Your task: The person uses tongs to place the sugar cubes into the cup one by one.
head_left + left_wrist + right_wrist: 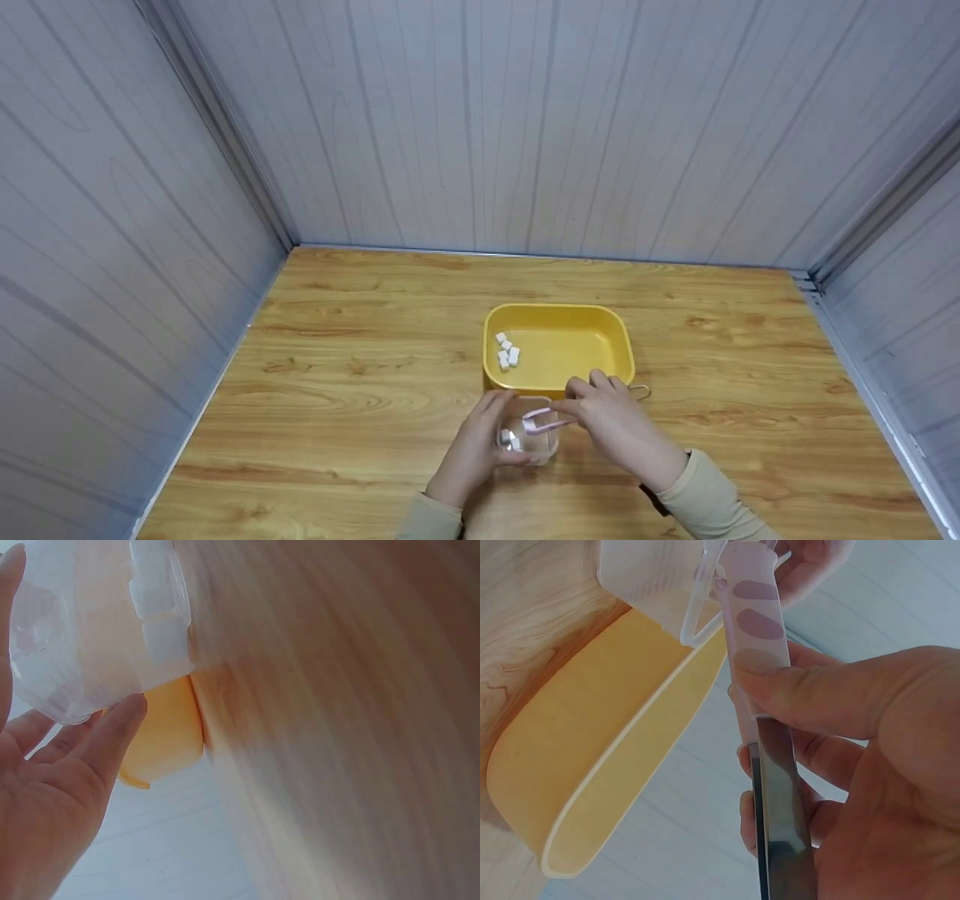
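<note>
My left hand [471,448] grips a clear plastic container [546,456], thumb on the near side and fingers on the far side. White cubes [514,442] lie inside it, and a few show as pale blocks through its wall in the left wrist view. Tongs [761,637] with pale pink, paw-marked ends and a metal body are pinched in my right hand [616,424]. Their tips [529,427] are over the container's mouth, and a white piece appears to sit at them. Just beyond both hands stands a yellow tray [555,307], holding several white cubes [513,355] at its left.
Wood-patterned tabletop [360,375] surrounds the tray and container. Pale panelled walls [495,127] enclose the table at the back and both sides. A thin metal loop [640,391] shows beyond my right hand, beside the tray's near right corner.
</note>
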`<state>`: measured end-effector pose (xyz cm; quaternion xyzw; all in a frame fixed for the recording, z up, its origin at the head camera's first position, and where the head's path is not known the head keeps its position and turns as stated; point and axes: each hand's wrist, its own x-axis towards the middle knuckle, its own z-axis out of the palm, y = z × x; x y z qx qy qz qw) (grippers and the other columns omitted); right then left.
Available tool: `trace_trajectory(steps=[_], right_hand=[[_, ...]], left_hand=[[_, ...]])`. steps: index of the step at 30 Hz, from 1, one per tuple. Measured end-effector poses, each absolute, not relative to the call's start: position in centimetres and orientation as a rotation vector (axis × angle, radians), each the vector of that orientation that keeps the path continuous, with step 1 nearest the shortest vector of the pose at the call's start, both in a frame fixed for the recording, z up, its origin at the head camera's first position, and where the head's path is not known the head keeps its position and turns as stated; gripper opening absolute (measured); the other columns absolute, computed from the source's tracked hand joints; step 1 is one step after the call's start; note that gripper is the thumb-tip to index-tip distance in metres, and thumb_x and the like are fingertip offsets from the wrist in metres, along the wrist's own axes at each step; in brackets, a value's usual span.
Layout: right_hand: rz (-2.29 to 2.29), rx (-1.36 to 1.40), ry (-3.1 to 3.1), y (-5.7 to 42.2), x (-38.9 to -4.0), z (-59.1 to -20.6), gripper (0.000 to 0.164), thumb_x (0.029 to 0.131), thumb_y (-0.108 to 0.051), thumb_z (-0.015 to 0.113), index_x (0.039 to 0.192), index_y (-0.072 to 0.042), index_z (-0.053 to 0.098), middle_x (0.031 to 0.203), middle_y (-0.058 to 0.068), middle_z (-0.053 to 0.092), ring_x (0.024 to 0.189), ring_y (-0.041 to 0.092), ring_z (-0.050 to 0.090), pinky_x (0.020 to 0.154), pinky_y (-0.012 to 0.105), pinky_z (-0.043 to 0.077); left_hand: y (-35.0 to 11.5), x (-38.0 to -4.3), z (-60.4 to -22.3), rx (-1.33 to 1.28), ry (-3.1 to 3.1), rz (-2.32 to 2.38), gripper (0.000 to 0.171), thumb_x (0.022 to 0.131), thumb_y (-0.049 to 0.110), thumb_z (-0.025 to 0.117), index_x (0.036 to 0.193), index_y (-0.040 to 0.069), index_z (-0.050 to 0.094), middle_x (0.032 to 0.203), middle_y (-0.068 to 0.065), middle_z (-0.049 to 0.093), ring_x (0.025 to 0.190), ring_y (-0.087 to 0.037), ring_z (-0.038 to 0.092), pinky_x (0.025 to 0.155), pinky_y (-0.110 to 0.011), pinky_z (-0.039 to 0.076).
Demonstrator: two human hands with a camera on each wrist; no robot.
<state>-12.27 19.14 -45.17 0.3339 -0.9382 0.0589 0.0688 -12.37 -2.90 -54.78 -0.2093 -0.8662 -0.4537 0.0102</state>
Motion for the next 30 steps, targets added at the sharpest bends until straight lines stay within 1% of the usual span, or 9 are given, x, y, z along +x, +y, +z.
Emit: trace_trajectory(steps=[9, 12, 18, 21, 25, 30], right_hand=[[0.172, 1.005, -2.812, 19.21, -12.22, -45.36, 0.036, 0.072, -0.009, 0.078, 0.105, -0.023, 0.075, 0.088, -0.005, 0.054, 0.075, 0.016, 0.037, 0.065, 0.03, 0.035], [0.169, 1.0, -2.818, 19.24, -12.16, -45.36, 0.038, 0.071, -0.007, 0.078, 0.106, -0.022, 0.075, 0.089, -0.005, 0.054, 0.075, 0.016, 0.036, 0.066, 0.031, 0.035], [0.162, 0.977, -2.835, 19.29, -12.26, -45.36, 0.041, 0.07, -0.002, 0.079, 0.106, -0.022, 0.075, 0.092, -0.003, 0.055, 0.077, 0.018, 0.038, 0.068, 0.033, 0.036], [0.171, 0.97, -2.834, 19.35, -12.31, -45.43, 0.043, 0.069, -0.001, 0.08, 0.106, -0.022, 0.074, 0.092, -0.003, 0.054, 0.078, 0.019, 0.039, 0.068, 0.034, 0.037], [0.186, 0.969, -2.828, 19.39, -12.34, -45.42, 0.045, 0.067, -0.001, 0.081, 0.106, -0.022, 0.074, 0.093, -0.003, 0.054, 0.079, 0.019, 0.039, 0.069, 0.034, 0.036], [0.193, 0.961, -2.836, 19.32, -12.37, -45.16, 0.046, 0.067, -0.004, 0.082, 0.108, -0.023, 0.074, 0.094, -0.003, 0.054, 0.08, 0.019, 0.039, 0.069, 0.033, 0.035]], left_hand=[[-2.92, -12.34, -54.71, -0.672, -2.689, -1.436, 0.092, 0.061, 0.038, 0.087, 0.138, 0.008, 0.046, 0.132, 0.002, 0.048, 0.122, -0.016, 0.045, 0.105, -0.037, 0.038], [-2.92, -12.3, -54.67, -0.684, -2.679, -1.433, 0.091, 0.062, 0.038, 0.087, 0.138, 0.009, 0.047, 0.13, 0.002, 0.048, 0.121, -0.016, 0.046, 0.104, -0.037, 0.039], [-2.88, -12.32, -54.55, -0.657, -2.696, -1.43, 0.093, 0.06, 0.043, 0.086, 0.138, 0.009, 0.048, 0.13, 0.002, 0.049, 0.121, -0.017, 0.047, 0.105, -0.038, 0.038], [-2.88, -12.35, -54.51, -0.65, -2.703, -1.429, 0.093, 0.06, 0.039, 0.088, 0.137, 0.009, 0.048, 0.13, 0.001, 0.049, 0.121, -0.018, 0.047, 0.105, -0.038, 0.038], [-2.88, -12.37, -54.51, -0.651, -2.704, -1.434, 0.092, 0.06, 0.035, 0.089, 0.138, 0.008, 0.048, 0.13, 0.001, 0.049, 0.122, -0.018, 0.047, 0.106, -0.037, 0.037], [-2.92, -12.39, -54.51, -0.644, -2.71, -1.439, 0.093, 0.059, 0.038, 0.088, 0.138, 0.01, 0.047, 0.13, 0.002, 0.049, 0.122, -0.017, 0.046, 0.106, -0.037, 0.037]])
